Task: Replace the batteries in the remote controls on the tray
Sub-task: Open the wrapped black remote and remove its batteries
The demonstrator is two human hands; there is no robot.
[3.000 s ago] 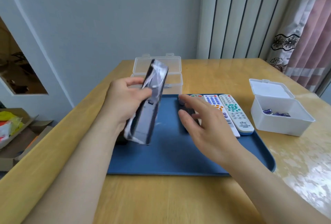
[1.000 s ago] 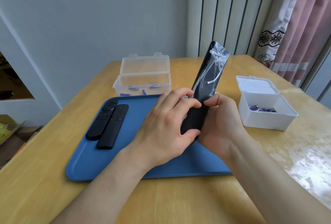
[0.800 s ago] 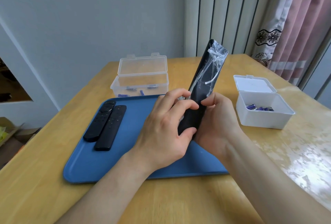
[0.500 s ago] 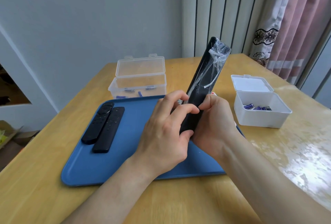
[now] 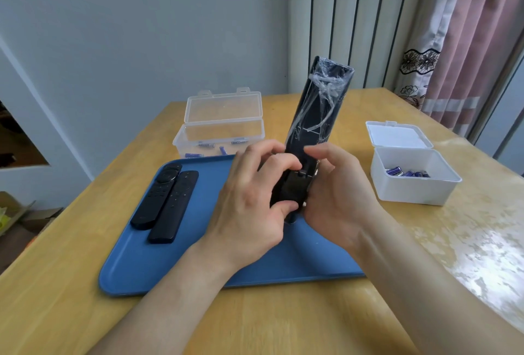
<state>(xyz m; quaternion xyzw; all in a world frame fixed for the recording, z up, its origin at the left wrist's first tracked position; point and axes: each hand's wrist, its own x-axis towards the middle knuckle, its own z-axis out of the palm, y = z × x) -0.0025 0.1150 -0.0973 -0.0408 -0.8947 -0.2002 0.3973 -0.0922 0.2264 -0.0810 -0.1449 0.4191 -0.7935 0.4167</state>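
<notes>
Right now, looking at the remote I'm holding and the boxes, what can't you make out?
Head view only.
Wrapped remote: left hand and right hand cover its lower end; whether batteries are inside cannot be told.
Batteries in the clear box: too small to count, partly behind the tray rim.
Battery heap in the white box: front wall hides part.
Markings on the two black remotes: too small.

No legible text anywhere
</notes>
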